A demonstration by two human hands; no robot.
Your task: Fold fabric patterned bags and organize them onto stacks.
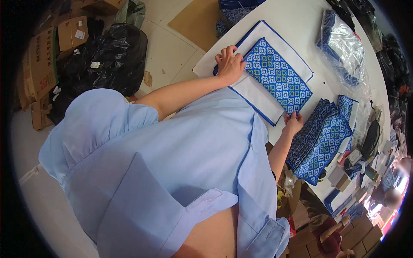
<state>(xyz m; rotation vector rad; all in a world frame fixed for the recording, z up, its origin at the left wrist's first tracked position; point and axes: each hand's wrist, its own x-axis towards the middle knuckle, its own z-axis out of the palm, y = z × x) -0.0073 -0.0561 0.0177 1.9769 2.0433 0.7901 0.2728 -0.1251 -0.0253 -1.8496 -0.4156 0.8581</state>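
A folded cloth with a blue, white and green clover-like pattern (277, 73) lies on white, blue-edged cloth (254, 95) on the table. My left hand (231, 68) rests at its left end, fingers bent and apart, the thumb touching the patterned edge. At the near right corner my right hand (294, 123) pinches the patterned cloth between thumb and fingers. Just right of that hand is a pile of similar folded cloths (320, 137), their patterned sides and edges showing.
A clear plastic bag (344, 47) with blue cloth lies at the far right of the white table (292, 17). Small boxes (340, 178) and other clutter sit along the right side. Black bags (120, 58) and cardboard cartons (41, 64) stand on the floor at left. Other people are at lower right.
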